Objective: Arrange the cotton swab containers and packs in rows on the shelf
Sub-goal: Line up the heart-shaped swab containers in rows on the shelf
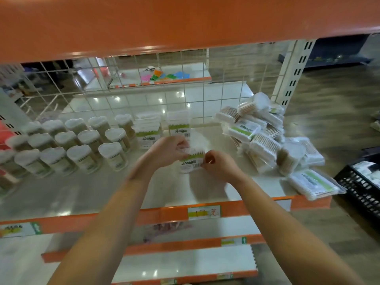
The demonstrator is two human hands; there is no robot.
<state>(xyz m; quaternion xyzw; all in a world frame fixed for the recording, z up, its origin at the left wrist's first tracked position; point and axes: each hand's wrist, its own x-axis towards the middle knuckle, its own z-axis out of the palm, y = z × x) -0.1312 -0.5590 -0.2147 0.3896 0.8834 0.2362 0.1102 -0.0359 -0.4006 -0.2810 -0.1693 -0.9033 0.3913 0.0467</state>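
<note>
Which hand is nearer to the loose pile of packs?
Right. The right hand is beside the pile of packs; the left hand is farther, toward the containers.

Head view, downward, close over shelf (82, 194)

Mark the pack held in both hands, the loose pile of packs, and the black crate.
held pack (190, 161): head view, on its green-and-white label between the hands.
pile of packs (265, 140): head view, on a pack mid-pile at the shelf's right.
black crate (362, 188): head view, on its slotted side wall.
</note>
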